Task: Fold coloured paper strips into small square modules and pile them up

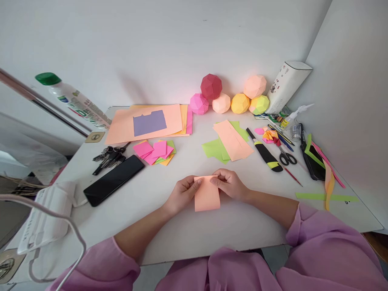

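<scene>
Near the front of the white table, a small peach paper (207, 196) is held up by its top edge, one hand at each upper corner. My left hand (184, 192) pinches the left corner, thumb on the near face and fingers behind. On the right corner my right hand (232, 186) has the same kind of pinch. Beyond the hands lie peach paper strips (233, 141) on top of green paper pieces (214, 149). A group of pink, orange and green paper squares (156, 151) rests farther left.
Paper balls (211, 86) stand along the wall. Large coloured sheets (121, 125) lie back left. A phone (113, 180), keys (110, 155) and a power strip (50, 212) with a cable occupy the left. A cutter (263, 151), scissors (287, 157) and glue bottle (292, 117) lie right.
</scene>
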The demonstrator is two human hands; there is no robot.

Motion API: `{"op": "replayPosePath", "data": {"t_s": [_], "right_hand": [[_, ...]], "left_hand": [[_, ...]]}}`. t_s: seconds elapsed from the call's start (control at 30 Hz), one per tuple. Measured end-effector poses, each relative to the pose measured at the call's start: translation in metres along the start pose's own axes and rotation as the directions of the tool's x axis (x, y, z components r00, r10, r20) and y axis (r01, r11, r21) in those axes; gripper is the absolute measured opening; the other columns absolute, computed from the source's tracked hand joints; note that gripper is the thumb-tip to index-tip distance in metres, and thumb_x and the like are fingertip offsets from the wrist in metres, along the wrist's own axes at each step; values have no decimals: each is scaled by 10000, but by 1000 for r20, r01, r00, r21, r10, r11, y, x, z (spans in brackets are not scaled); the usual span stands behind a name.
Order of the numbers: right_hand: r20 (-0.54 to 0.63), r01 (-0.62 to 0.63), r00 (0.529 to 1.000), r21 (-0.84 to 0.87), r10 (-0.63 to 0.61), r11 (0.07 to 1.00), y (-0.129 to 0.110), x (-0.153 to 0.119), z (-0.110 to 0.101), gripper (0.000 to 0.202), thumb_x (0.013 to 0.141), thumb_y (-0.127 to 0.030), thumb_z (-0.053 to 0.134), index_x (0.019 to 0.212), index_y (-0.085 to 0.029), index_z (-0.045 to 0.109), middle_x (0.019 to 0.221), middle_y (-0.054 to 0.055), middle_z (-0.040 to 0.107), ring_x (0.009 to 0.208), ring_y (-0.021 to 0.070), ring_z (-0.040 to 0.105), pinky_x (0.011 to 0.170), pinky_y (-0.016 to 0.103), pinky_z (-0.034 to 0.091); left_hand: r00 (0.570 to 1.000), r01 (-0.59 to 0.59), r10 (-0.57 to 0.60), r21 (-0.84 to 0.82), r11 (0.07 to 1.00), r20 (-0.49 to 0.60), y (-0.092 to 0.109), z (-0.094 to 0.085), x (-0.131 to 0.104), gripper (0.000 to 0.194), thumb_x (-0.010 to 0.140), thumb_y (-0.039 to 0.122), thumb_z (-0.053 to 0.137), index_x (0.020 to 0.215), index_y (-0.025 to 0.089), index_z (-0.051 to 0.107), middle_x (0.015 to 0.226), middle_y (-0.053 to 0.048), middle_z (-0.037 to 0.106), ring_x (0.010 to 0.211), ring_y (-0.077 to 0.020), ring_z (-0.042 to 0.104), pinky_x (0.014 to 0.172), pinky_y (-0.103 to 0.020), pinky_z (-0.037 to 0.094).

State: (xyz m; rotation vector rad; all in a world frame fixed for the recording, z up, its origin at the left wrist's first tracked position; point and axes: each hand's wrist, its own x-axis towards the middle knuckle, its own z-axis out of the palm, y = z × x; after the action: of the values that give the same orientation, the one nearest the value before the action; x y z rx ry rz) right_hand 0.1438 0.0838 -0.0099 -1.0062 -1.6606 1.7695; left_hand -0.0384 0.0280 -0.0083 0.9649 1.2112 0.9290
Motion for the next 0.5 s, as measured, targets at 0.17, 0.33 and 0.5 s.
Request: {"op": "replayPosePath", "data": {"t_s": [0.17, 0.33, 0.5], "right_hand": [[25, 56, 998, -65, -54, 996, 2, 0, -1, 216, 786, -388, 546, 806, -173, 546, 672, -12, 528, 579, 99, 495, 529, 226, 428], [64, 103, 994, -159, -94, 982, 0, -1, -2, 168, 795, -334, 526, 792, -170, 561, 663, -6, 531, 569, 98, 469, 521, 224, 391], [78, 82, 995, -180, -69, 980, -2, -1, -2, 151, 797, -313, 519, 773, -167, 554, 659, -4, 536, 579, 101, 469, 527, 223, 379]], "left_hand": [[999, 19, -20, 14, 1000, 35, -1, -2, 0, 349, 750, 486, 549, 842, 157, 622, 726, -17, 623, 621, -131, 527, 550, -236, 395], [993, 39, -47, 82, 996, 105, 2, -4, 1, 327, 758, 463, 549, 740, 140, 601, 662, -6, 582, 572, -110, 489, 513, -221, 355], [987, 27, -41, 95, 995, 154, 4, -6, 1, 329, 775, 457, 526, 775, 139, 607, 675, -12, 577, 581, -114, 484, 514, -226, 349]]}}
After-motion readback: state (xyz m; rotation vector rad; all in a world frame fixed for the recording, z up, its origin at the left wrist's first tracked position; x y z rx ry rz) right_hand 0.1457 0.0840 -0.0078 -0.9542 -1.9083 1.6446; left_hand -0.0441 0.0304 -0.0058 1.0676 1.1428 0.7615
